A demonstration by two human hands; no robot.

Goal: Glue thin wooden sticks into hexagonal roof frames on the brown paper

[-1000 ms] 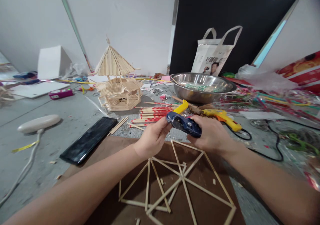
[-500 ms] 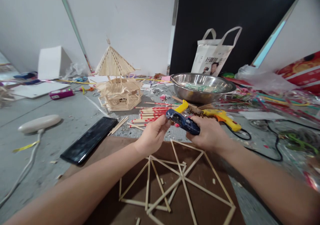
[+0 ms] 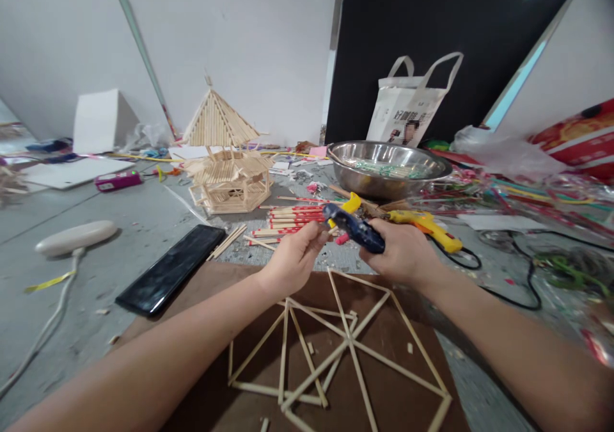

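Observation:
My left hand is closed in a pinch at the middle of the view; what lies between its fingertips is too small to make out. In my right hand is a dark blue and yellow hand tool, its blue end pointing at my left fingertips. The kind of tool cannot be told for sure. Below both hands, a frame of thin wooden sticks, with spokes meeting at a centre, lies on a brown board. A second stick frame partly overlaps it on the left.
Red-ended sticks lie beyond my hands. A stick pavilion model stands behind, left of a steel basin. A yellow glue gun with a black cord lies right, a black phone left.
The blue tool has tilted and drawn slightly away from my left fingertips, with more of a gap now showing. My left hand and the stick frames stay in place.

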